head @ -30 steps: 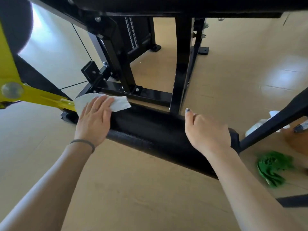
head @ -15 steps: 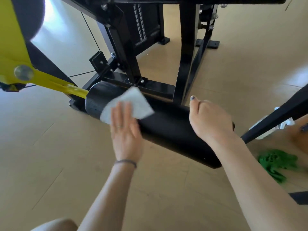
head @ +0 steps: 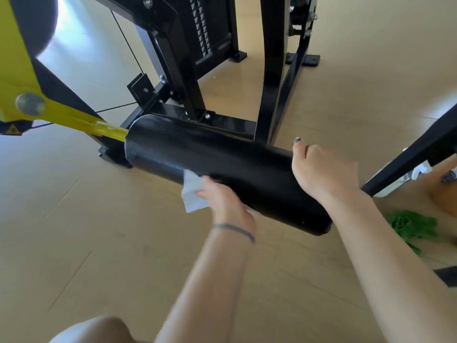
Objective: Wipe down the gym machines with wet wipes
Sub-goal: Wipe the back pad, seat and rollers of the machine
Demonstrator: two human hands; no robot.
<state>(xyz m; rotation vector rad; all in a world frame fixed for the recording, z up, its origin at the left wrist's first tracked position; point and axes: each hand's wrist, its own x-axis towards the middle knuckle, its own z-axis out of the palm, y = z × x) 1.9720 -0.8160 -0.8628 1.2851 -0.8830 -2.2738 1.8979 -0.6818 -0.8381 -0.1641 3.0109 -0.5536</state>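
Two hands: both on the roller pad [head: 222, 167], the landmark here.
Wet wipe [head: 193, 194]: light, limp, damp by my guess; at the pad's near underside.
Left hand [head: 222, 199]: fingers curled, pinching the wipe against the pad.
Right hand [head: 324, 172]: draped over the pad's right part, thumb up, fingers hidden behind.
Roller pad: textured, probably firm foam; best steadied near its free end.

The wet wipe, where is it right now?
In the head view the wet wipe is left of centre, held by the left hand against the lower near side of the black roller pad, towards its yellow-arm end.
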